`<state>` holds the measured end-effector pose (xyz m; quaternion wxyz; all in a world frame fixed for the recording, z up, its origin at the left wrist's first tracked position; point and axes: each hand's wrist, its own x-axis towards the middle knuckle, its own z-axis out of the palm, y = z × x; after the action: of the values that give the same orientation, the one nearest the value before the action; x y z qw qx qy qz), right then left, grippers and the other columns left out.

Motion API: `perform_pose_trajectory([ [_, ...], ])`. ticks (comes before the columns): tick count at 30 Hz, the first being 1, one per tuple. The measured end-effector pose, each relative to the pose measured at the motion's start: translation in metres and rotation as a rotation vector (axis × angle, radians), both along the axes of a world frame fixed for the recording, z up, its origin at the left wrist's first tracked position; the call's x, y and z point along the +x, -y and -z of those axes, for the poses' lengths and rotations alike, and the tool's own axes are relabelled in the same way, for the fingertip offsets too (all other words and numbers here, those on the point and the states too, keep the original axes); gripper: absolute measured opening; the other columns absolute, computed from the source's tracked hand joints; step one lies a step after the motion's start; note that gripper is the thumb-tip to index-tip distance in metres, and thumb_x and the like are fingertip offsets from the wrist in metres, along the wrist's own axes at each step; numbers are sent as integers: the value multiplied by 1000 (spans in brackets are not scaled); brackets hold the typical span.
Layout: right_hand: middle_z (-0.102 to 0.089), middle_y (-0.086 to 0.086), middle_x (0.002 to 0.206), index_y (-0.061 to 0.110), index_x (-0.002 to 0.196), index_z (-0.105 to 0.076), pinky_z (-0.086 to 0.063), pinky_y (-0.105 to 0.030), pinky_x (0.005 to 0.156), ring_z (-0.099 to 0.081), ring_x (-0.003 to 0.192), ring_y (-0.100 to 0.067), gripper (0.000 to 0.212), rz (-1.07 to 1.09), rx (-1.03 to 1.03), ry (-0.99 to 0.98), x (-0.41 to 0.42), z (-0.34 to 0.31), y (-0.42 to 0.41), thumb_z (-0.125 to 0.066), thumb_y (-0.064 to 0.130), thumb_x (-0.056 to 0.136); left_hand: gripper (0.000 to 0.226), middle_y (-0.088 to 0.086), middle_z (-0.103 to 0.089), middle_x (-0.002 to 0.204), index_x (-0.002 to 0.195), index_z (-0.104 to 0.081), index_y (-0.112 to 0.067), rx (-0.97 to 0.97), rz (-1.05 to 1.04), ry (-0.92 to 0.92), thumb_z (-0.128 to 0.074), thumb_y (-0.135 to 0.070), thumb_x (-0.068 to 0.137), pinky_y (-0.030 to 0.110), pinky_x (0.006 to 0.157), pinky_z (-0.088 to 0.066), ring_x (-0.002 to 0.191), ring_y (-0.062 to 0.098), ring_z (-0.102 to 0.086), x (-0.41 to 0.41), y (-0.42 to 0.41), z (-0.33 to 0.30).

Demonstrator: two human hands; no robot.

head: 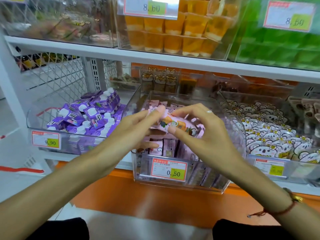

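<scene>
I held a pink snack packet [174, 124] between both hands — left hand [133, 130] pinching its left end, right hand [204, 130] its right — above the clear bin [239, 129] of packets.

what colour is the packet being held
Pale pink with colourful cartoon print: packet, head view.
</scene>
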<state>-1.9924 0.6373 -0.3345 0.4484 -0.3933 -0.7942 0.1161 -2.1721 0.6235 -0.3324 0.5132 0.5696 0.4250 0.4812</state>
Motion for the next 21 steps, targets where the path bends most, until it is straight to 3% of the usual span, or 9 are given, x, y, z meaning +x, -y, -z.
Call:
perform_pose_trajectory([
  [2, -58, 11, 98, 30, 109, -59, -45, -26, 80, -55, 90, -5, 26, -56, -112, -29, 3, 0, -1, -66, 34, 84, 23, -14, -71, 101, 105, -64, -33, 146, 17, -112, -64, -39, 83, 25, 73, -58, 92, 4, -68, 2, 2, 3],
  [4, -53, 11, 98, 32, 120, -54, -46, -29, 82, -55, 89, -8, 35, -94, -187, 53, 5, 1, -4, -60, 39, 86, 33, -18, -68, 105, 112, -53, -38, 287, -43, -189, -64, -21, 86, 23, 78, -56, 94, 0, -66, 2, 2, 7],
  [6, -53, 6, 97, 32, 120, -54, -47, -34, 83, -57, 89, -11, 34, -77, -150, 95, 10, 1, -6, -56, 42, 87, 44, -22, -60, 115, 121, -47, -39, 438, -133, -379, -66, -21, 86, 24, 83, -52, 103, -3, -59, -3, 0, 9],
  [9, -62, 0, 91, 26, 111, -56, -50, -42, 78, -63, 87, -19, 32, -47, -210, -21, 20, -1, -11, -60, 44, 84, 47, -23, -52, 123, 128, -46, -37, 624, -185, -695, -66, -31, 85, 15, 85, -43, 109, -4, -51, -13, -4, 15],
  [12, -62, 3, 82, 26, 99, -51, -48, -30, 70, -63, 77, -16, 37, -92, -323, -56, 21, 6, -11, -63, 50, 73, 45, -24, -52, 125, 128, -47, -38, 583, -135, -640, -63, -39, 86, 6, 80, -43, 109, -6, -51, -15, -7, 21],
  [14, -59, 16, 69, 29, 86, -43, -45, -20, 61, -61, 66, -6, 29, -153, -377, -64, 12, 16, -10, -67, 41, 77, 47, -25, -53, 127, 131, -46, -39, 591, -138, -620, -60, -44, 87, 10, 85, -46, 112, -8, -51, -13, -9, 24],
  [16, -56, 27, 62, 31, 83, -36, -41, -12, 56, -57, 58, 3, 33, -140, -341, -6, 6, 24, -10, -68, 32, 82, 44, -27, -54, 125, 129, -48, -41, 608, -141, -614, -59, -44, 87, 20, 91, -48, 111, -9, -52, -11, -11, 25],
  [19, -64, 19, 70, 31, 105, -35, -51, -23, 62, -65, 67, -2, 47, -46, -301, -17, 7, 23, -10, -71, 40, 76, 44, -32, -57, 111, 126, -49, -46, 591, -117, -604, -64, -44, 85, 22, 83, -51, 104, -11, -54, -6, -12, 26],
  [21, -65, 12, 75, 37, 108, -33, -51, -22, 63, -66, 70, -2, 52, -15, -252, 77, 10, 21, -11, -70, 47, 73, 49, -27, -59, 107, 128, -45, -50, 568, -95, -580, -65, -43, 84, 22, 79, -51, 99, -5, -59, -5, -13, 26],
])
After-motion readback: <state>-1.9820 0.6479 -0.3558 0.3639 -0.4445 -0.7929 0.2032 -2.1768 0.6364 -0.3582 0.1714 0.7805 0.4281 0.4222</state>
